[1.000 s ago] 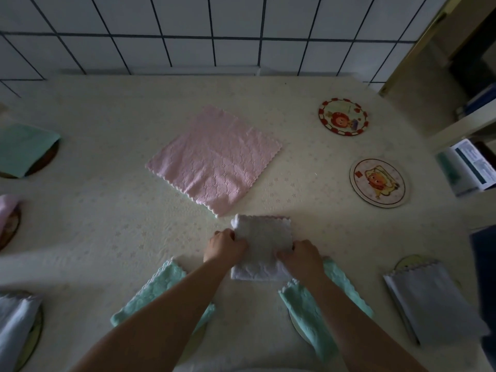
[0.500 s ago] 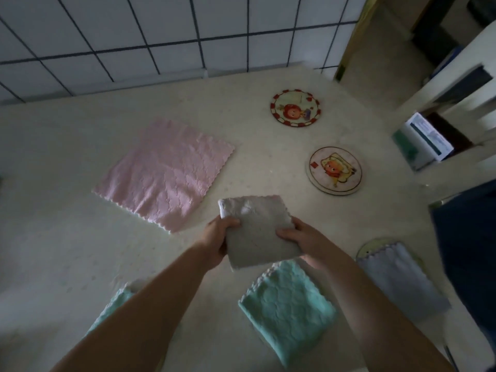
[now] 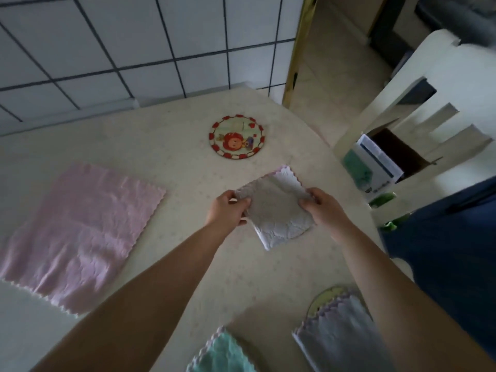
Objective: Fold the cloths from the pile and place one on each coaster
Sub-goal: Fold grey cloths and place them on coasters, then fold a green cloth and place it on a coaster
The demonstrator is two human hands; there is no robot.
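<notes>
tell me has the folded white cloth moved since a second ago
Yes. The folded white cloth, held by the left hand and right hand, left the table's near edge and went right and away, toward the red-rimmed coaster.

Since a second ago the folded white cloth (image 3: 276,210) has left the tabletop low in the frame: the left hand (image 3: 226,210) and right hand (image 3: 326,208) now pinch its side edges at centre right, covering the cat-picture coaster seen half a second ago.
</notes>
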